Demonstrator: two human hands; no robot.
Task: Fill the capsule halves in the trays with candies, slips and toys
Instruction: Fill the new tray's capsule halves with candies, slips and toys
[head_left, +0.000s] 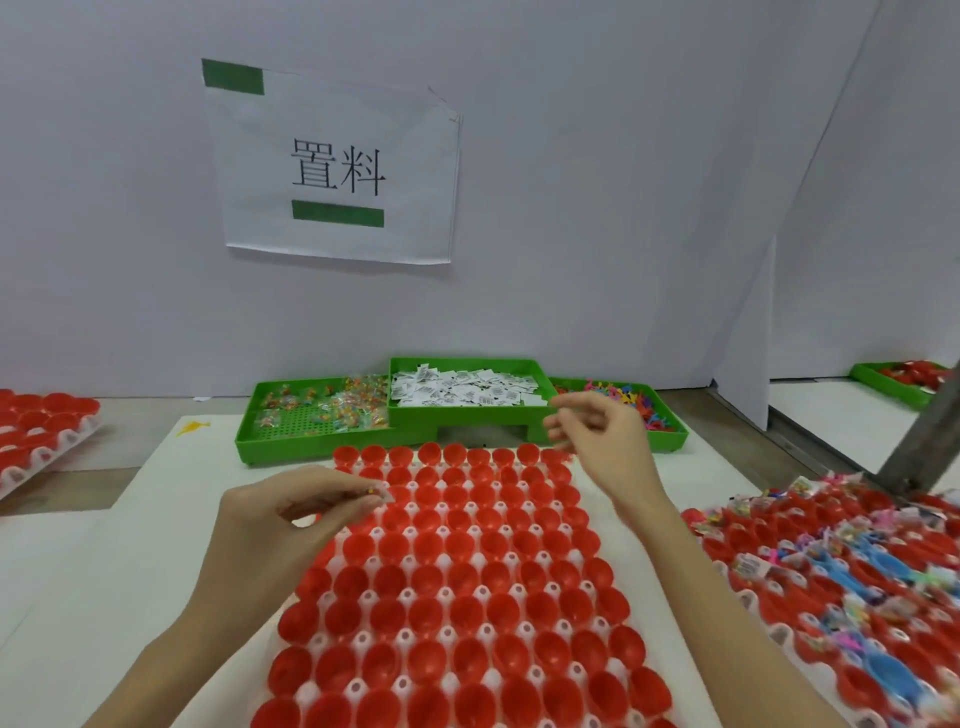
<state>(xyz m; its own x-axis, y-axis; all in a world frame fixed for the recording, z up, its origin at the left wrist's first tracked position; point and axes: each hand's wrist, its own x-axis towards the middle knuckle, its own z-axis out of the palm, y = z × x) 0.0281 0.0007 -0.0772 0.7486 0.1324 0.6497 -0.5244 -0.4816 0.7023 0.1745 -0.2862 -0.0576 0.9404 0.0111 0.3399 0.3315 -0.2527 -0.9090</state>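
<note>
Red plastic capsule halves, all seen empty, are seated in the white moulded tray nearest the camera. A small clear candy packet is pinched between the thumb and fingertips of the left hand over the tray's far-left cups, while the right hand is held loosely curled, empty, near the green bin of coloured toys. The candy step is judged just begun; lowering the packet into a far-row cup is called for next.
</note>
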